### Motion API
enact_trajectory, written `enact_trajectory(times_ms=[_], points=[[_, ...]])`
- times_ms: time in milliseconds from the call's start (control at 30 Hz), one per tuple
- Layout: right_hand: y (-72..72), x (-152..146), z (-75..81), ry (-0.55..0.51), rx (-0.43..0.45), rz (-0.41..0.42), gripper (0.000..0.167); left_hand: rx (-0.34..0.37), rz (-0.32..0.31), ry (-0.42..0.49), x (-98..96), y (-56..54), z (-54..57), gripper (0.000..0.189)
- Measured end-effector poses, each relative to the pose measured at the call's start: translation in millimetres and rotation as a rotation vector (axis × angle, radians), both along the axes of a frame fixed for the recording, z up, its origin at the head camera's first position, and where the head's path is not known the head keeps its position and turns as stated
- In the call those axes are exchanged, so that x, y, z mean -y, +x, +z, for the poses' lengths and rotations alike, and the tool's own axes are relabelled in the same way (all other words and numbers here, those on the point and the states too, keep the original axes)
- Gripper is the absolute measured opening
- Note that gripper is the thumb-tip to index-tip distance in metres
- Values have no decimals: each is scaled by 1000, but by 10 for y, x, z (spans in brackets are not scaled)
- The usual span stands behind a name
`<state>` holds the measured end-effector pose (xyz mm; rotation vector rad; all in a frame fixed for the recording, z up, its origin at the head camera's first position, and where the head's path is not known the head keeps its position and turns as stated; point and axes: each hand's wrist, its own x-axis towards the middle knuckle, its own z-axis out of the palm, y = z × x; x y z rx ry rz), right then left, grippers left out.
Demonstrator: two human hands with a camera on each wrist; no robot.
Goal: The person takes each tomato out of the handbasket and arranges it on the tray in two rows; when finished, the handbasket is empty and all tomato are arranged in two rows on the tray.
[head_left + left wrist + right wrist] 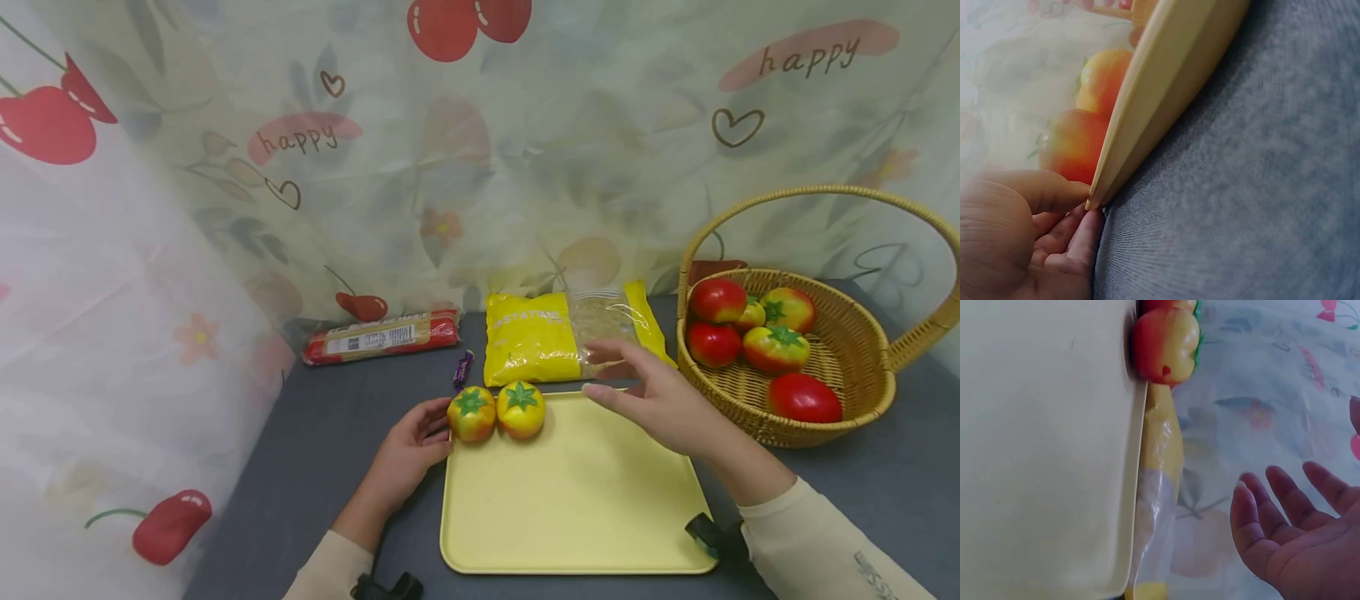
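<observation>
Floral "happy" backdrop [442, 133] at the rear, dark grey cloth tabletop [311, 458] below, and here's the yellow tray [570, 508] flat on it, mid-table. Two yellow-red toms, left tom [472, 414] & right tom [521, 410], sit side by side in its far L corner, green tops up. L hand [405, 454] is in at that corner: thumb + fingers pinching the tray's rim, per the L wrist view, w/ the left tom just beside the fingertips on their R, right tom one over. R hand [652, 404] is loose & holding nothing, fingers spread, up in the air nr the tray's far R side, well apart from both toms, which are off to its L. Just past the far rim: yellow bag [528, 342] w/ a clear window, purple-wrapped sweet [463, 370] to its L, then a long red packet [382, 335] nr the backdrop. Far R, wicker basket [862, 362], tall handle, w/ smooth red fruit [805, 398] + more yellow-red toms [776, 348] inside.
</observation>
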<state>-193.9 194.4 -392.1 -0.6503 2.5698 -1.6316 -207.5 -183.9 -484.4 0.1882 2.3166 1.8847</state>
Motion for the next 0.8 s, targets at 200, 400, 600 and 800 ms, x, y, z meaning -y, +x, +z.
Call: enact_trajectory(times_ms=[200,400,600,800], points=[[53,-309,-17,-35,-27,-38,50,1,7,-12,-4,-1,0,60],[55,-603,-88,-127,-39,9,40,0,5,-15,-2,-2,-10,60],[76,-906,-64,-267,-22,79,50,5,11,-14,1,-9,-15,60],[58,-1214,-48,-403,-34,143,56,-1,7,-10,-2,-8,-5,60]])
